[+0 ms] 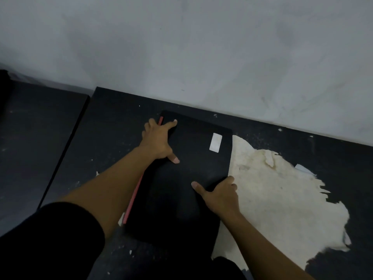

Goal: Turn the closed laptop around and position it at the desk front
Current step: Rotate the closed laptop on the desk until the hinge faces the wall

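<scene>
A closed black laptop (pixel 187 178) lies on the dark desk (pixel 113 122), its long side running away from me, with a red strip along its left edge and a white sticker (pixel 215 142) near its far right corner. My left hand (pixel 159 140) grips the laptop's far left edge, fingers wrapped over the red strip and thumb flat on the lid. My right hand (pixel 219 194) holds the right edge nearer to me, thumb on top and fingers curled around the side.
A large pale patch (pixel 278 199) where the desk's dark surface has peeled off lies right of the laptop. A grey wall (pixel 201 47) runs along the desk's back edge. A second dark surface (pixel 34 138) sits to the left across a narrow gap.
</scene>
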A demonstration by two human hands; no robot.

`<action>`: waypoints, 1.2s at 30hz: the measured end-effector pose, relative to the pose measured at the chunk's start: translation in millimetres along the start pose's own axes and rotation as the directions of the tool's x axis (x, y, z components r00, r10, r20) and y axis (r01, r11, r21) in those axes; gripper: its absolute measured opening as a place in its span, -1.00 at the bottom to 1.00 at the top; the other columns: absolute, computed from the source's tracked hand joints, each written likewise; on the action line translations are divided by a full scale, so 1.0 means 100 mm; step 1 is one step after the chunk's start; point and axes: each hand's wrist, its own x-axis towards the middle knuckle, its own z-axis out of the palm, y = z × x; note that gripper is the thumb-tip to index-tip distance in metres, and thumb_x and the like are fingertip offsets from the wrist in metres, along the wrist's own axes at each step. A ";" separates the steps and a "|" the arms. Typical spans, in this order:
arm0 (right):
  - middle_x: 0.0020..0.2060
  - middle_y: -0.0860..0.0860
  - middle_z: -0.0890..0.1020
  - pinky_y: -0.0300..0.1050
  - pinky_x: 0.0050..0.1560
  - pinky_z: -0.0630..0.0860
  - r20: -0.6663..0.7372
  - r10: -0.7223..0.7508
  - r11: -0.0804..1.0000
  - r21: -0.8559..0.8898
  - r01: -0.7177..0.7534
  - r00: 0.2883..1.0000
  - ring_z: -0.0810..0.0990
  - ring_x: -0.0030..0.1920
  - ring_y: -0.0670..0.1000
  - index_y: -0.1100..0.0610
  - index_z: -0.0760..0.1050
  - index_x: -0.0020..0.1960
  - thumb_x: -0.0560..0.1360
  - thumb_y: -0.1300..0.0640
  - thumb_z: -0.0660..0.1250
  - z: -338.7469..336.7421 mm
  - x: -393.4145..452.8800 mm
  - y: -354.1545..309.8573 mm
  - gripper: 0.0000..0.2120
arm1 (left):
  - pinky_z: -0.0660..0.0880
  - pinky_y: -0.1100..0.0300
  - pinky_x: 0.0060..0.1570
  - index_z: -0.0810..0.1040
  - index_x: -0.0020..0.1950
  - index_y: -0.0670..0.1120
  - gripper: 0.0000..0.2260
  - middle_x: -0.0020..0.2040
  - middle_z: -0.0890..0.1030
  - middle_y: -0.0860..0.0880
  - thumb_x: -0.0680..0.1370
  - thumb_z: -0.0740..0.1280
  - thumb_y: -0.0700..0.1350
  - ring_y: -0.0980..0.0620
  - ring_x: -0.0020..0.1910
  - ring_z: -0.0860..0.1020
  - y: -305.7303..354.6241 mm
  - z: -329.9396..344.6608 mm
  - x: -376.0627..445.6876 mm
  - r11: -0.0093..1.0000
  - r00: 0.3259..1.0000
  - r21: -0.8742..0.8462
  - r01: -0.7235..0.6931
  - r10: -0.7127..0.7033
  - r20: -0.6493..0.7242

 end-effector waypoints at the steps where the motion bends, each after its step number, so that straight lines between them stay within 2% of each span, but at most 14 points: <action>1: 0.27 0.19 0.42 0.03 0.07 0.49 0.005 0.011 1.000 0.000 -0.011 1.000 0.51 0.24 0.23 0.18 0.22 0.33 0.26 -0.42 0.54 0.03 -0.03 0.03 -0.03 | 0.08 -0.32 0.54 0.09 0.68 0.24 0.32 0.57 0.08 -0.28 0.05 0.76 0.11 -0.35 0.57 0.04 0.04 -0.02 0.04 0.999 0.999 0.030 -0.025 0.024 0.021; 5: 0.27 0.19 0.47 0.00 0.03 0.47 0.037 0.033 0.999 0.022 -0.034 0.999 0.54 0.23 0.24 0.19 0.23 0.32 0.39 -0.36 0.49 0.05 -0.07 0.10 -0.16 | 0.06 -0.33 0.55 0.09 0.67 0.28 0.31 0.61 0.05 -0.29 0.06 0.77 0.07 -0.35 0.59 0.00 0.18 -0.07 0.19 0.993 0.991 0.078 -0.092 0.084 0.100; 8: 0.25 0.16 0.48 0.07 0.08 0.52 0.042 0.038 0.995 -0.094 -0.034 0.998 0.56 0.21 0.22 0.17 0.25 0.33 0.41 -0.44 0.39 -0.08 0.01 0.10 -0.17 | 0.05 -0.32 0.55 0.04 0.67 0.29 0.28 0.63 0.03 -0.27 0.13 0.75 0.10 -0.34 0.60 0.00 0.14 -0.05 0.16 0.990 0.989 0.069 -0.123 0.116 0.097; 10: 0.26 0.14 0.39 0.14 0.12 0.52 -0.050 -0.039 0.968 -0.249 0.026 0.998 0.51 0.24 0.22 0.15 0.22 0.39 0.35 -0.52 0.37 -0.20 0.08 0.07 -0.06 | 0.05 -0.35 0.54 -0.02 0.67 0.33 0.23 0.66 -0.02 -0.24 0.21 0.70 0.17 -0.32 0.62 0.00 0.06 0.03 0.05 0.987 0.989 0.051 -0.149 0.148 0.028; 12: 0.34 0.16 0.33 0.20 0.22 0.47 -0.144 -0.224 0.923 -0.348 0.162 0.964 0.43 0.32 0.25 0.11 0.10 0.53 0.29 -0.53 0.40 -0.31 0.19 -0.01 0.09 | 0.01 -0.35 0.54 -0.10 0.65 0.36 0.14 0.69 -0.13 -0.18 0.30 0.61 0.27 -0.30 0.64 -0.05 -0.04 0.18 -0.16 0.990 0.987 -0.025 -0.138 0.136 -0.091; 14: 0.49 0.22 0.23 0.25 0.36 0.35 -0.116 -0.387 0.871 -0.371 0.321 0.915 0.32 0.43 0.31 -0.02 -0.04 0.65 0.32 -0.50 0.40 -0.39 0.36 -0.13 0.14 | -0.04 -0.31 0.54 -0.18 0.64 0.38 0.09 0.69 -0.25 -0.14 0.34 0.49 0.41 -0.27 0.65 -0.13 -0.11 0.38 -0.41 0.990 0.972 -0.094 -0.109 0.087 -0.217; 15: 0.56 0.23 0.15 0.27 0.43 0.26 -0.067 -0.422 0.853 -0.369 0.370 0.904 0.23 0.50 0.35 -0.10 -0.09 0.67 0.32 -0.52 0.37 -0.41 0.47 -0.20 0.13 | -0.06 -0.30 0.54 -0.22 0.63 0.38 0.08 0.69 -0.29 -0.13 0.34 0.43 0.47 -0.26 0.65 -0.16 -0.16 0.48 -0.54 0.990 0.962 -0.107 -0.088 0.057 -0.268; 18: 0.66 0.19 -0.07 0.37 0.54 -0.05 0.024 -0.420 0.814 -0.432 0.389 0.907 -0.08 0.61 0.37 -0.25 -0.18 0.66 0.21 -0.69 0.20 -0.47 0.77 -0.39 0.19 | -0.10 -0.33 0.56 -0.24 0.64 0.35 0.10 0.68 -0.31 -0.14 0.29 0.31 0.60 -0.28 0.65 -0.21 -0.27 0.78 -0.84 0.990 0.936 -0.140 -0.009 -0.041 -0.351; 21: 0.67 0.15 -0.16 0.40 0.52 -0.27 0.108 -0.465 0.713 -0.543 0.444 0.879 -0.25 0.64 0.26 -0.24 -0.28 0.65 0.11 -0.77 0.14 -0.52 0.98 -0.55 0.31 | -0.18 -0.36 0.55 -0.26 0.64 0.33 0.11 0.68 -0.32 -0.18 0.26 0.20 0.68 -0.29 0.65 -0.26 -0.36 0.98 -0.99 0.986 0.920 -0.149 0.075 -0.126 -0.371; 22: 0.67 0.14 -0.14 0.40 0.53 -0.26 0.147 -0.470 0.699 -0.540 0.469 0.870 -0.23 0.65 0.24 -0.23 -0.29 0.65 0.10 -0.76 0.18 -0.55 1.02 -0.62 0.33 | -0.20 -0.36 0.55 -0.28 0.64 0.34 0.11 0.67 -0.33 -0.18 0.26 0.17 0.70 -0.29 0.64 -0.28 -0.39 1.03 -1.01 0.984 0.920 -0.148 0.095 -0.143 -0.364; 24: 0.66 0.15 0.00 0.38 0.55 -0.12 0.216 -0.473 0.695 -0.504 0.513 0.854 -0.05 0.64 0.24 -0.23 -0.27 0.65 0.08 -0.70 0.31 -0.59 1.07 -0.75 0.36 | -0.23 -0.35 0.55 -0.29 0.63 0.34 0.11 0.67 -0.34 -0.17 0.26 0.14 0.71 -0.27 0.64 -0.31 -0.45 1.09 -1.01 0.981 0.923 -0.154 0.116 -0.164 -0.347; 27: 0.57 0.19 0.13 0.36 0.52 0.06 0.244 -0.469 0.695 -0.492 0.525 0.849 0.12 0.57 0.29 -0.26 -0.22 0.65 0.03 -0.62 0.45 -0.58 1.09 -0.87 0.40 | -0.19 -0.35 0.55 -0.24 0.65 0.33 0.08 0.70 -0.19 -0.19 0.27 0.11 0.71 -0.27 0.66 -0.22 -0.53 1.16 -1.01 0.984 0.918 -0.125 0.128 -0.165 -0.359; 31: 0.57 0.21 0.07 0.39 0.51 0.03 0.261 -0.422 0.723 -0.481 0.496 0.868 0.04 0.58 0.30 -0.36 -0.21 0.61 -0.05 -0.56 0.55 -0.61 1.13 -0.97 0.44 | -0.01 -0.33 0.52 -0.19 0.66 0.32 0.05 0.63 0.09 -0.24 0.29 0.06 0.71 -0.30 0.58 0.11 -0.50 1.20 -1.02 0.989 0.913 -0.022 0.143 -0.141 -0.383; 36: 0.56 0.20 0.04 0.37 0.51 -0.01 0.315 -0.358 0.745 -0.472 0.472 0.879 -0.01 0.58 0.30 -0.45 -0.22 0.56 -0.13 -0.51 0.60 -0.61 1.19 -1.03 0.48 | 0.13 -0.31 0.47 -0.08 0.66 0.35 0.06 0.57 0.15 -0.22 0.24 0.14 0.71 -0.28 0.53 0.17 -0.52 1.21 -1.01 0.986 0.903 -0.080 0.148 -0.167 -0.395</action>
